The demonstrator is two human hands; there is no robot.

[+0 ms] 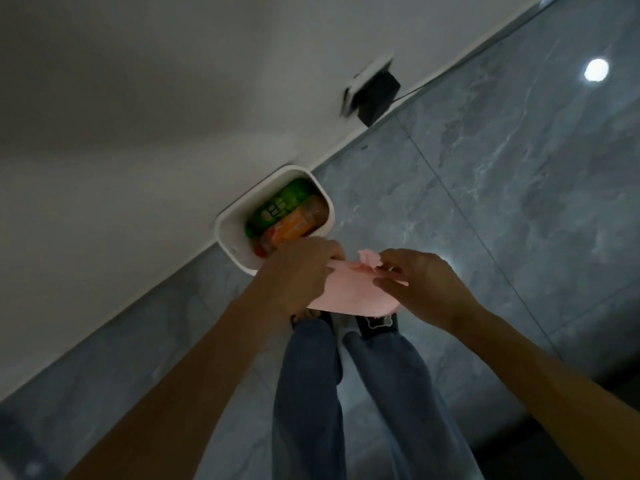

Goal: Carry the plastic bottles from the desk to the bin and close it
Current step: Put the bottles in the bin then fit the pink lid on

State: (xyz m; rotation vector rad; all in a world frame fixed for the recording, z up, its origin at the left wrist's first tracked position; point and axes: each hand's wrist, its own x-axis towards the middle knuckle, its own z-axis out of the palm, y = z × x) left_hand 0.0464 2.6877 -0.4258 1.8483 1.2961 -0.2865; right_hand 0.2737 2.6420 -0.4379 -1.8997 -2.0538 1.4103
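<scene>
Pink lid [349, 294] held by both hands near the white bin [230, 237]; left hand [298, 271] grips its edge, right hand [420, 284] pinches it; bottles [287, 211] inside.

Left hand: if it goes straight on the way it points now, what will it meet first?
Probably the bottles in the open white bin; the left hand, holding the pink lid, points there, though depth is unclear.

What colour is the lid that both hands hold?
Pale pink lid; the head view shows it.
</scene>
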